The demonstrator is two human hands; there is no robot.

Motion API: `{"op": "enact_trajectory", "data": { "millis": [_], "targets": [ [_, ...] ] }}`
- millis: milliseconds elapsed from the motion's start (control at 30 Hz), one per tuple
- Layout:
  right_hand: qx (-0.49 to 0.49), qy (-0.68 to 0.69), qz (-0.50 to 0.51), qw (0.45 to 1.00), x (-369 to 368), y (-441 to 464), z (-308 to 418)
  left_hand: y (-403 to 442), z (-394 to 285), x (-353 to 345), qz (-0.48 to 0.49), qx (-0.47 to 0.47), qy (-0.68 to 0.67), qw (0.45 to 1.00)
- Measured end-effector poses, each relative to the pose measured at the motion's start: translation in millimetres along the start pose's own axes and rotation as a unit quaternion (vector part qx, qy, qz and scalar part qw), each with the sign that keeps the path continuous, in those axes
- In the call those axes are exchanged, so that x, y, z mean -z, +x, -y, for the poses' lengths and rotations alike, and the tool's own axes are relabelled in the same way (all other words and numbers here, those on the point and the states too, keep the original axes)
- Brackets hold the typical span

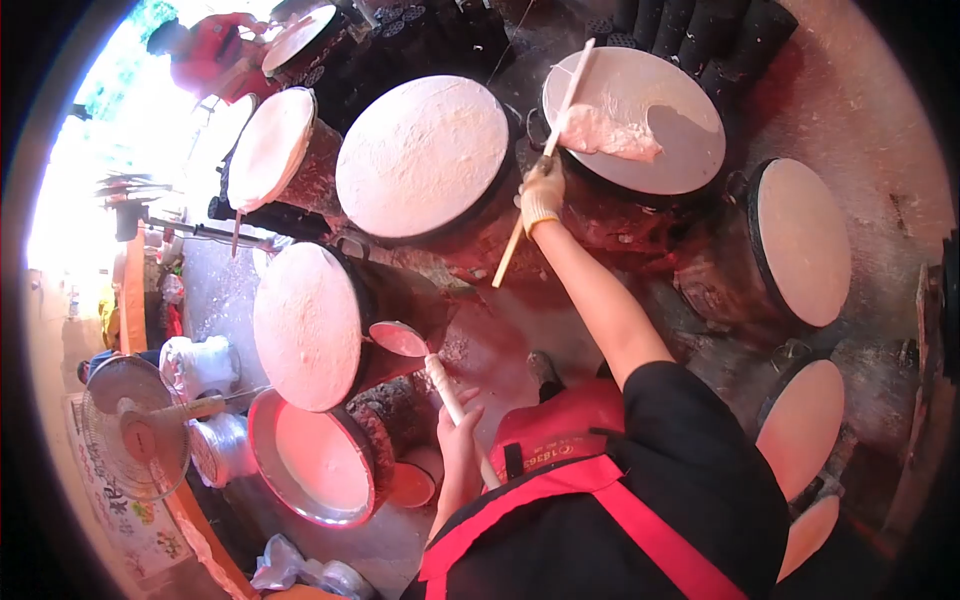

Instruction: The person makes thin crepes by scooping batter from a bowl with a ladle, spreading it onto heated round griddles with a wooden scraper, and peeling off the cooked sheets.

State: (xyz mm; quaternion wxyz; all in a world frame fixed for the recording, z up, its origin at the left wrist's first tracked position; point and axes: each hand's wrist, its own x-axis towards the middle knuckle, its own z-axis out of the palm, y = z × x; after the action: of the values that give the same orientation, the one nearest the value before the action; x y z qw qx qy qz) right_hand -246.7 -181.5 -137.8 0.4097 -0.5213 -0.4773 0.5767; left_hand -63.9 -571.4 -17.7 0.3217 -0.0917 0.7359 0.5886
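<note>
My right hand (543, 190), in a pale glove, is closed round a long wooden stick (571, 97). The stick's upper part lies over a round griddle (690, 100). A lump of wet batter (608, 135) sits beside the stick, and a thin pale layer covers part of the griddle. My bare left hand (459, 440) is wrapped round the pale handle of a ladle (398, 339). The ladle's bowl is beside a batter-covered griddle (307, 327), above and right of a red-rimmed basin (262, 440) of pale liquid.
More round griddles stand around me, one at upper centre (422, 157) and one at right (803, 242). A fan (137, 427) and wrapped stacks (220, 450) are at left. Another person (210, 55) works at a griddle at upper left.
</note>
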Motion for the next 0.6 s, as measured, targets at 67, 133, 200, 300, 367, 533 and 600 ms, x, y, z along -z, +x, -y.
{"op": "enact_trajectory", "data": {
  "millis": [67, 133, 200, 300, 367, 533, 600],
  "targets": [
    [-0.078, 0.020, 0.032, 0.996, 42.8, -31.8, 7.1, 5.7, 10.2, 7.6, 0.015, 0.010, 0.016, 1.000],
    [-0.161, 0.179, 0.082, 0.967, 92.0, -63.7, 33.6, 4.0, -3.5, -1.7, 0.042, 0.024, 0.009, 0.999],
    [-0.160, 0.152, 0.082, 0.972, 136.9, -71.3, 42.4, 4.4, -2.8, -8.5, 0.062, 0.008, 0.025, 0.998],
    [-0.183, 0.183, 0.133, 0.957, 201.0, -43.2, 37.8, 9.2, 5.6, -20.7, 0.099, -0.020, 0.003, 0.995],
    [-0.240, 0.340, 0.180, 0.891, 221.6, 6.5, 14.5, 4.4, -2.0, -33.7, 0.114, -0.002, -0.032, 0.993],
    [-0.180, 0.210, 0.170, 0.946, 166.8, -40.9, 85.9, -12.6, -35.5, -74.4, 0.140, -0.025, 0.006, 0.990],
    [-0.217, 0.066, 0.273, 0.935, 190.6, -42.1, 63.3, -15.4, -44.1, -90.0, 0.146, -0.013, 0.005, 0.989]
  ]
}}
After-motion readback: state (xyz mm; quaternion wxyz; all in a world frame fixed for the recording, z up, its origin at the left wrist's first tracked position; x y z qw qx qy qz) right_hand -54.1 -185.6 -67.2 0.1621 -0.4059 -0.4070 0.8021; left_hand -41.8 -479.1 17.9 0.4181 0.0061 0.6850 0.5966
